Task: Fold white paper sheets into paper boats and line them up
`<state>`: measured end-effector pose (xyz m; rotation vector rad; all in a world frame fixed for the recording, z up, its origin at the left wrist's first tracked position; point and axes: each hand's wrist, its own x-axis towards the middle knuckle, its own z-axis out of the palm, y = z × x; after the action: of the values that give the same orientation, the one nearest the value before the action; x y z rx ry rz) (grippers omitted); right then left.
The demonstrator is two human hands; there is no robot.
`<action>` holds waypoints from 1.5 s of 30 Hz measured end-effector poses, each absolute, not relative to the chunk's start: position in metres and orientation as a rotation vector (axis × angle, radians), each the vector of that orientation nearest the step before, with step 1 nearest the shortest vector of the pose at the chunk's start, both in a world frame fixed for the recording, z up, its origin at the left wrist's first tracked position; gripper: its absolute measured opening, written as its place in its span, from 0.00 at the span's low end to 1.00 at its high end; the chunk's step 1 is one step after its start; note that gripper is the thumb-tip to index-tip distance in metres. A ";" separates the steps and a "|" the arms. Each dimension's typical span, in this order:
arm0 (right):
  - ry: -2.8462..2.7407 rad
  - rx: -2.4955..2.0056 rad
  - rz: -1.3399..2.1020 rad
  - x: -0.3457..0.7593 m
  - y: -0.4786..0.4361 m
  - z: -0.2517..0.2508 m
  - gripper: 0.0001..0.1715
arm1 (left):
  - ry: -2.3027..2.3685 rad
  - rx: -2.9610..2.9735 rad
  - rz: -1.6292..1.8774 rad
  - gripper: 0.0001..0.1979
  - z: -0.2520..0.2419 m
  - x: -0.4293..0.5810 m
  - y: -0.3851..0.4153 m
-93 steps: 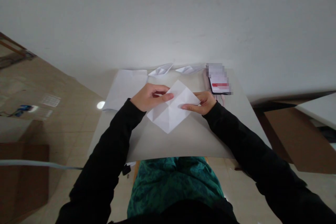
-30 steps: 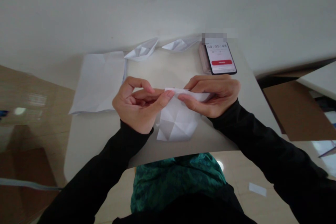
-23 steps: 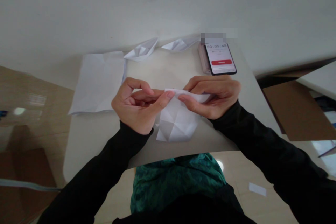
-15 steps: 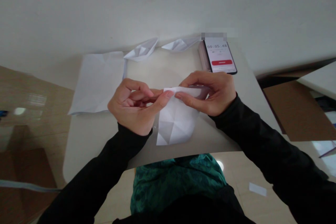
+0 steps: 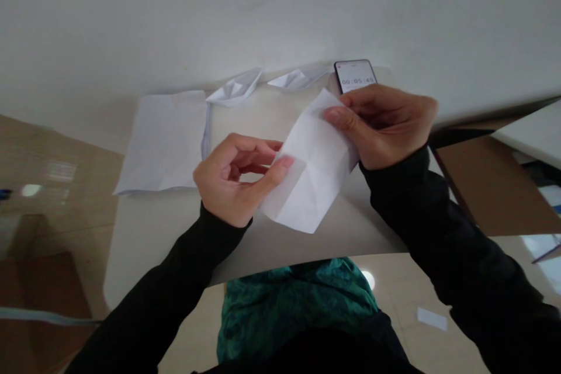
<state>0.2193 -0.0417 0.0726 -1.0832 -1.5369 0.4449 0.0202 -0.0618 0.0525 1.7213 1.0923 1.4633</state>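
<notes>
A creased sheet of white paper (image 5: 313, 169) is held up tilted above the table, between my two hands. My left hand (image 5: 239, 178) pinches its left edge, thumb on the near face and fingers behind. At the upper right edge, my right hand (image 5: 383, 123) grips the paper with its thumb on top; the fingers behind are partly hidden. Beyond them, two folded paper boats, one on the left (image 5: 236, 87) and one on the right (image 5: 298, 78), rest along the wall.
A stack of white paper (image 5: 164, 140) lies on the left of the white table (image 5: 153, 245). A phone (image 5: 355, 75) running a timer leans at the back right, partly behind my right hand. An open cardboard box (image 5: 495, 187) stands right of the table.
My right hand has moved up and to the right, now covering part of the phone. The paper has turned and opened out wider, while my left hand has shifted slightly right.
</notes>
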 end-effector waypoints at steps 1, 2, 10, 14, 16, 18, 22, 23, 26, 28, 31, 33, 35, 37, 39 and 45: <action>-1.500 -1.092 0.416 0.223 -0.039 0.073 0.07 | 1.083 1.740 1.473 0.09 0.053 0.019 -0.063; -1.460 -1.097 0.377 0.226 -0.036 0.072 0.06 | 1.083 1.754 1.479 0.09 0.054 0.019 -0.064; -1.411 -1.155 0.272 0.230 -0.037 0.074 0.05 | 1.163 1.739 1.466 0.10 0.058 0.019 -0.063; -1.358 -1.122 0.266 0.229 -0.038 0.073 0.03 | 1.158 1.677 1.506 0.12 0.058 0.019 -0.061; -1.354 -1.099 0.250 0.230 -0.037 0.071 0.02 | 1.143 1.665 1.482 0.11 0.059 0.019 -0.060; -1.359 -1.081 0.249 0.231 -0.035 0.069 0.01 | 1.143 1.663 1.446 0.11 0.060 0.018 -0.059; -1.344 -1.071 0.256 0.230 -0.034 0.067 0.02 | 1.156 1.649 1.378 0.12 0.058 0.016 -0.056; -1.347 -1.077 0.258 0.230 -0.035 0.067 0.02 | 1.154 1.650 1.366 0.12 0.057 0.016 -0.055; -1.361 -1.107 0.264 0.229 -0.035 0.066 0.01 | 1.173 1.675 1.373 0.12 0.056 0.017 -0.053; -1.350 -1.107 0.270 0.227 -0.035 0.066 0.02 | 1.198 1.689 1.419 0.11 0.055 0.018 -0.053; -1.289 -1.064 0.279 0.224 -0.034 0.065 0.03 | 1.229 1.665 1.493 0.09 0.056 0.020 -0.054; -1.259 -1.059 0.267 0.222 -0.034 0.065 0.04 | 1.267 1.640 1.514 0.09 0.057 0.020 -0.055; -1.257 -1.085 0.253 0.221 -0.035 0.064 0.03 | 1.316 1.624 1.523 0.10 0.058 0.021 -0.055; -1.266 -1.101 0.255 0.222 -0.035 0.063 0.03 | 1.347 1.622 1.530 0.12 0.058 0.021 -0.055; -1.288 -1.109 0.266 0.225 -0.036 0.061 0.03 | 1.342 1.629 1.538 0.13 0.059 0.021 -0.055; -1.401 -1.088 0.454 0.237 -0.037 0.061 0.04 | 1.288 1.606 1.527 0.16 0.057 0.017 -0.053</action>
<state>0.2368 -0.0373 0.0608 -1.0877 -1.4007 0.4544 0.0168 -0.0525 0.0566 1.6064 1.2885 1.5266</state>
